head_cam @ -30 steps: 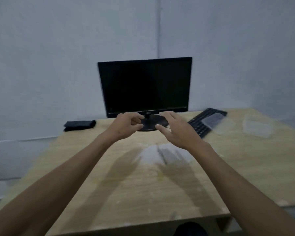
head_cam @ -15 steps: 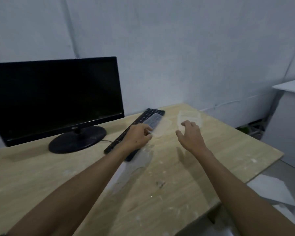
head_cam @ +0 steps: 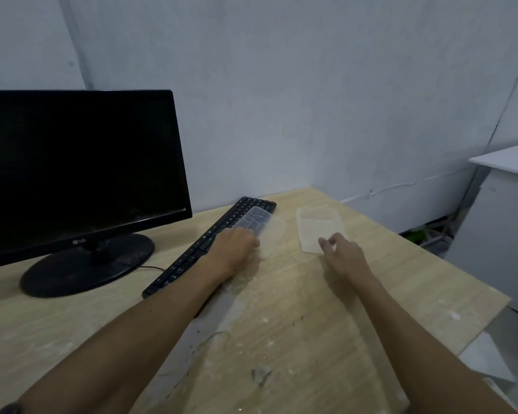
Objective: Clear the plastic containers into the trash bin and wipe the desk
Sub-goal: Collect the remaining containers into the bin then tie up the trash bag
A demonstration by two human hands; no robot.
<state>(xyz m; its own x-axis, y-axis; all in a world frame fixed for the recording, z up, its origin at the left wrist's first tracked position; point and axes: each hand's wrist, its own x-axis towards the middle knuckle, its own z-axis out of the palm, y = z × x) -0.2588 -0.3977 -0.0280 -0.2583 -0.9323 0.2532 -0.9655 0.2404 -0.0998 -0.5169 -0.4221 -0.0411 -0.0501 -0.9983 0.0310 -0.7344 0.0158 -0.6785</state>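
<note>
Two clear plastic containers lie at the far right of the wooden desk [head_cam: 281,339]. The left container [head_cam: 266,227] rests partly on the black keyboard [head_cam: 192,258]. My left hand [head_cam: 237,248] has its fingers curled over this container's near end. The right container [head_cam: 316,224] lies flat on the desk. At its near edge, my right hand [head_cam: 343,253] pinches it between thumb and forefinger. White smears and dark specks [head_cam: 260,375] mark the desk in front of me. No trash bin or cloth is in view.
A black monitor [head_cam: 72,162] on a round stand [head_cam: 87,264] fills the left side. The desk's right edge [head_cam: 491,312] drops to the floor. A white cabinet [head_cam: 500,234] stands beyond it, and the wall is close behind.
My view has swung from the monitor to the desk's right end. Both hands travelled right and forward from the middle of the desk onto the two containers.
</note>
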